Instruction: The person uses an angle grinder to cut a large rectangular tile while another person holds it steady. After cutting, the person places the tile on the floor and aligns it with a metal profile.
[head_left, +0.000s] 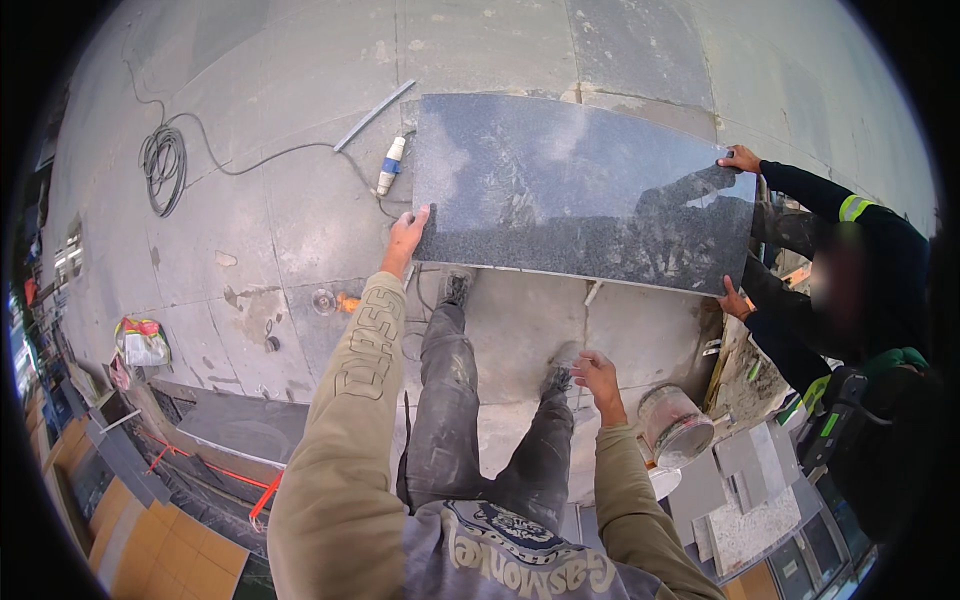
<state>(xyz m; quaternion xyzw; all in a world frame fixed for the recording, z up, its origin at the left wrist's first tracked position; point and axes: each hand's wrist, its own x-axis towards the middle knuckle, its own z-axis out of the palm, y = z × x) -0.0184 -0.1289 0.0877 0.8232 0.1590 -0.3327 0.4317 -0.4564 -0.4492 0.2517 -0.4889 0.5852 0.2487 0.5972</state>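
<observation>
My left hand grips the near left edge of a large, dark, polished stone slab, which reflects the sky and dark shapes. My right hand is below the slab's near edge, away from it, with fingers loosely bent and apart and nothing visible in them. A co-worker in dark sleeves with a reflective band grips the slab's right side, one hand at the far corner and the other at the near corner. My legs and boots show under the slab.
Pale concrete paving holds a coiled cable, a metal bar, a white-and-blue connector, an orange tool and a bag. Buckets and tile pieces lie lower right; red railing lower left.
</observation>
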